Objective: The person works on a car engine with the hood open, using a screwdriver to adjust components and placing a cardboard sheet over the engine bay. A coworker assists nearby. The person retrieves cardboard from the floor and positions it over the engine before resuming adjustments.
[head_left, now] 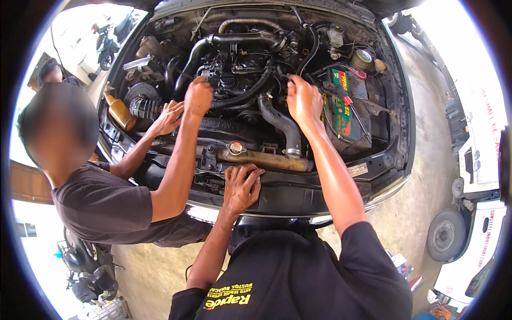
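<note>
My left hand [242, 186] lies open on the front crossmember [288, 186], fingers spread toward the brownish radiator top tank [266, 158] and its round cap [236, 148]. Over the right side of the dark, oily engine [230, 64], my right hand [305, 101] has its fingers curled closed. Whatever is between those fingers is hidden. Just left of that hand, a thick black radiator hose [281, 121] bends down to the tank. A corrugated black tube [246, 93] crosses the engine between my right hand and a co-worker's fist [198, 97].
A green-labelled battery [343, 101] with a red-handled tool [349, 100] sits right of my right hand. A co-worker [101, 197] leans in from the left, with another hand [168, 117] by the engine. An amber bottle [121, 113] stands at the bay's left edge.
</note>
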`<state>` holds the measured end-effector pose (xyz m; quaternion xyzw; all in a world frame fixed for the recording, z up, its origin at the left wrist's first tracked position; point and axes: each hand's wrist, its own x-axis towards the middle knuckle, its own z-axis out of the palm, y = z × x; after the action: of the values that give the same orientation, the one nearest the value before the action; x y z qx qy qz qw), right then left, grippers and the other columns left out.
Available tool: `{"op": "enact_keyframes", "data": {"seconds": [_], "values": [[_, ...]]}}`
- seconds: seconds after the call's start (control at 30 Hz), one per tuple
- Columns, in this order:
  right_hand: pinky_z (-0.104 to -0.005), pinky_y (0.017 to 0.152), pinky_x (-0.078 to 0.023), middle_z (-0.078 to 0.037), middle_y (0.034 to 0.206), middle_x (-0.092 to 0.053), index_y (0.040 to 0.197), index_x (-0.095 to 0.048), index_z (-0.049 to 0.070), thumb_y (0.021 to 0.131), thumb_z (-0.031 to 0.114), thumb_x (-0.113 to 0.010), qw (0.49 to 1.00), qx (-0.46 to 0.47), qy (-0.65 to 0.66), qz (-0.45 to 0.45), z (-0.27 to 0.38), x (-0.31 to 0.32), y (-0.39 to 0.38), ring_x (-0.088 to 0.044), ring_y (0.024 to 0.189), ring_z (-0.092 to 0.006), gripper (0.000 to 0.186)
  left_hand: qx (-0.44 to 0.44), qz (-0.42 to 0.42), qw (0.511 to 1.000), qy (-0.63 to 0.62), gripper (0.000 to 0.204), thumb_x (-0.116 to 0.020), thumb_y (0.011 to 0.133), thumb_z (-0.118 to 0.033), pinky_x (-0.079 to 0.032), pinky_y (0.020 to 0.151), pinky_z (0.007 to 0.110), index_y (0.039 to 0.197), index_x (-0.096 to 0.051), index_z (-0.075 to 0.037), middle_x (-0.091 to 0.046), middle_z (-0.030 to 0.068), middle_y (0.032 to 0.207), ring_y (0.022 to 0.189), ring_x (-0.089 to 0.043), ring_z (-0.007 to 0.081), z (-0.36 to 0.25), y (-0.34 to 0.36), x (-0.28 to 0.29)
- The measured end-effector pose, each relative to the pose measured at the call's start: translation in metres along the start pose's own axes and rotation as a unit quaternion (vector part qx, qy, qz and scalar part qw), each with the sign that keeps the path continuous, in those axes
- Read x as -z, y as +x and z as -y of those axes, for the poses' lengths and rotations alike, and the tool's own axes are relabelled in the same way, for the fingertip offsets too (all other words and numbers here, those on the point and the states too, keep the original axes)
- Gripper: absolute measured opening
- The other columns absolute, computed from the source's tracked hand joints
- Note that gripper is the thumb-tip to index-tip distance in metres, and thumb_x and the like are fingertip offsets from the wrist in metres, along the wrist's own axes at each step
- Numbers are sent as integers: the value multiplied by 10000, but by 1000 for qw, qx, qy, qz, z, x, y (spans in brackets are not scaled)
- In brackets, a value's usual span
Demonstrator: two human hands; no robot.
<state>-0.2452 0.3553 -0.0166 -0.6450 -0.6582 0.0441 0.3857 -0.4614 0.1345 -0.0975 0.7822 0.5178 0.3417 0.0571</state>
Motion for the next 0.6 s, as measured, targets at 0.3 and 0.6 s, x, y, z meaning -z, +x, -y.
{"op": "enact_keyframes", "data": {"seconds": [0.3, 0.6], "values": [[-206, 503, -310, 61, 718, -527, 1254, -746, 40, 1145, 282, -658, 802, -282, 520, 84, -39, 95, -146, -424, 565, -19, 279, 79, -63, 995, -18, 288, -730, 926, -10, -461, 1032, 469, 1187, -792, -113, -712, 98, 1216, 1171, -656, 326, -33, -48, 12], [-204, 578, -444, 53, 838, -602, 1294, -713, 15, 1143, 221, -652, 826, -208, 520, -63, -65, 174, -263, -541, 702, -14, 262, 3, -26, 993, -116, 247, -673, 1014, -11, -498, 1102, 502, 1233, -786, -27, -701, 180, 1272, 1249, -645, 371, -69, -66, -3]]}}
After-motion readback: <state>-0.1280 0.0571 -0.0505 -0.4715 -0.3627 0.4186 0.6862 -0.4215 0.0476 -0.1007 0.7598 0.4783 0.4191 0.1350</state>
